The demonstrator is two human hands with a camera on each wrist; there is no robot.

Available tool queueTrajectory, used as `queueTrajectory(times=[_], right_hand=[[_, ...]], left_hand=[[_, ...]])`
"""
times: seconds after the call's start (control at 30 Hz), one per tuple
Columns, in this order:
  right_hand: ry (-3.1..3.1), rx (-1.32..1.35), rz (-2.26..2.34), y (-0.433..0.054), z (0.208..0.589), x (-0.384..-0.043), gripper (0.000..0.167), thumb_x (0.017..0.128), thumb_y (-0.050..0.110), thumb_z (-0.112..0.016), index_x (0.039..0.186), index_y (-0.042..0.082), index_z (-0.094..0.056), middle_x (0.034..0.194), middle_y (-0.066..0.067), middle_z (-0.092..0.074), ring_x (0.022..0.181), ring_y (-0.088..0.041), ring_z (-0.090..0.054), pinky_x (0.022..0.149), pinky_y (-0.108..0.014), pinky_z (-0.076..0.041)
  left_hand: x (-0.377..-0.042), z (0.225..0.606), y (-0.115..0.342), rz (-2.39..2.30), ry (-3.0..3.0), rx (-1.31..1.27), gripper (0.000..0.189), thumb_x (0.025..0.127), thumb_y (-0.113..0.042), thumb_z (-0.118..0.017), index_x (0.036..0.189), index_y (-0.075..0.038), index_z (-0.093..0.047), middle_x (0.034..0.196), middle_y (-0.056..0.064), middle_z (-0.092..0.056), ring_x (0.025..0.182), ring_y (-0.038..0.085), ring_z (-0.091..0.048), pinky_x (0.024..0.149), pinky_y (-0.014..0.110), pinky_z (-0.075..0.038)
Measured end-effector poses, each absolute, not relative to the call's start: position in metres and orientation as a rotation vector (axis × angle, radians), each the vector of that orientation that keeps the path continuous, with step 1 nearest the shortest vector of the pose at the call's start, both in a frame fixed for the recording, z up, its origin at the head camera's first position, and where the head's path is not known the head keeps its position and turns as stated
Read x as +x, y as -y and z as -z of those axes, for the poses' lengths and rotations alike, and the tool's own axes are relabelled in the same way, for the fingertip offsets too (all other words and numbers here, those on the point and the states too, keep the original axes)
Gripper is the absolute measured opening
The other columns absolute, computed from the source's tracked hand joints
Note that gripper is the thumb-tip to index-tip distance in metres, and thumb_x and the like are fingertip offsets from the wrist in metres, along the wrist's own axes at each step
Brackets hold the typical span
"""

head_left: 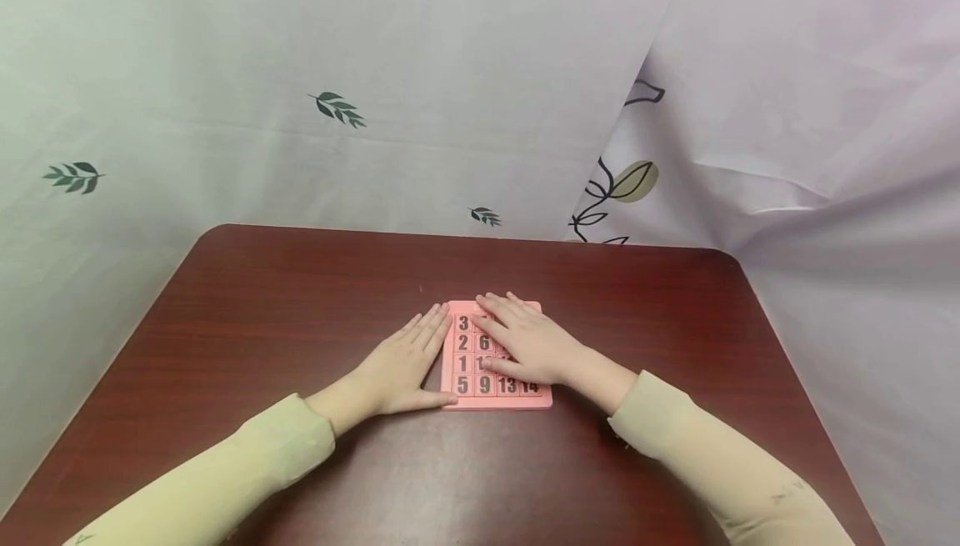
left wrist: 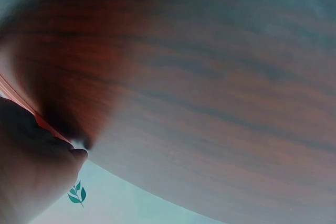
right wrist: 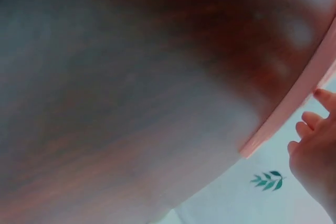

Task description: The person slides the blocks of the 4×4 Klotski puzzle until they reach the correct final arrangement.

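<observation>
A pink number slide puzzle (head_left: 474,373) with black digits on square tiles lies flat on the table. My left hand (head_left: 397,369) is beside its left edge, fingers straight along that side and thumb at the lower left corner. Over the puzzle's right part spreads my right hand (head_left: 534,346), its fingers extended across the tiles and hiding several numbers. The bottom row reads 5, 9, 13, 14. In the right wrist view the puzzle's side edge (right wrist: 294,93) runs beside the right hand (right wrist: 319,150). The left wrist view catches only part of the left hand (left wrist: 37,166).
The dark red wooden table (head_left: 262,321) has rounded far corners. Behind it and at the sides hangs a pale curtain (head_left: 420,54) printed with green leaves, with a fold at the right.
</observation>
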State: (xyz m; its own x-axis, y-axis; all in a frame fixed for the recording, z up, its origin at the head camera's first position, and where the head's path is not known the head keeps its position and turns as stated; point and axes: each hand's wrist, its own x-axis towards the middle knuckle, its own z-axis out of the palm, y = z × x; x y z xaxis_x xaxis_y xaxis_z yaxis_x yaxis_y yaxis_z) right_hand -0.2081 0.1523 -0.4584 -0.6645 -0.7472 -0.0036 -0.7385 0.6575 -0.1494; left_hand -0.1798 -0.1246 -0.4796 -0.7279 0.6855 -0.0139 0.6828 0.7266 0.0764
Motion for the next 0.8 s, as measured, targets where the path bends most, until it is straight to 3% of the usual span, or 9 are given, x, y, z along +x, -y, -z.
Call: queueTrajectory(times=[0.5,0.8], right_hand=[[-2.918,-1.193,0.213,-0.211,0.458,-0.19,0.076,0.1,0.047,-0.066,0.16,0.005,-0.046,0.171,-0.018,-0.038,0.16,-0.037,-0.034,0.132,-0.058,-0.027],[-2.874,-1.2,0.229,-0.2,0.46,-0.193,0.076,0.101,0.049,-0.065,0.162,0.008,-0.045,0.172,-0.018,-0.035,0.162,-0.037,-0.032,0.134,-0.055,-0.025]], left_hand=[[-0.18,0.477,0.123,-0.101,-2.882,1.144,0.119,0.091,-0.076,-0.061,0.165,0.009,-0.021,0.176,0.027,-0.016,0.165,0.039,-0.02,0.133,0.05,-0.028],[-0.18,0.476,0.123,-0.104,-2.879,1.142,0.119,0.091,-0.075,-0.061,0.165,0.009,-0.022,0.175,0.027,-0.017,0.165,0.039,-0.021,0.133,0.05,-0.028]])
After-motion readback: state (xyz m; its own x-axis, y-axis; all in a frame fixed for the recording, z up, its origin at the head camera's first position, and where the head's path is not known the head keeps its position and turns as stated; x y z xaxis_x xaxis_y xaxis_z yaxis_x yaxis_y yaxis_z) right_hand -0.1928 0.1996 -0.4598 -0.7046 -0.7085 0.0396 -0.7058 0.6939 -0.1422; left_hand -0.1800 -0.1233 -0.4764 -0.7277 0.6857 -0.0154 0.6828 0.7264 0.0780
